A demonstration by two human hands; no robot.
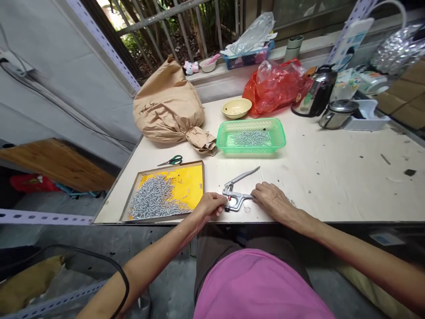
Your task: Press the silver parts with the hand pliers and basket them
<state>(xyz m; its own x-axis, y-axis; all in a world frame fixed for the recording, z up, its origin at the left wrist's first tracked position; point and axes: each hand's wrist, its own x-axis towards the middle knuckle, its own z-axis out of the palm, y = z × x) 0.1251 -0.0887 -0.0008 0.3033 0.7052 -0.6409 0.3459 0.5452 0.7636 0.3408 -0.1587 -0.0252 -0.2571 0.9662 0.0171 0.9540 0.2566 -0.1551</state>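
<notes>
left hand (210,206) — at pliers (236,198) head | right hand (270,199) — holds handle

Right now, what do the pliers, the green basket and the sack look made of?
Pliers: bare metal, grey with a dull shine on the handles. Basket: likely plastic; translucent green, moulded lattice walls. Sack: brown paper, it seems; matte, creased, its neck twisted shut.

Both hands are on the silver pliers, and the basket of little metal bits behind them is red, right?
Not quite. The head view shows the basket is green, not red. The rest holds: the left hand and right hand both touch the silver pliers, and the basket behind them holds little metal bits.
</notes>
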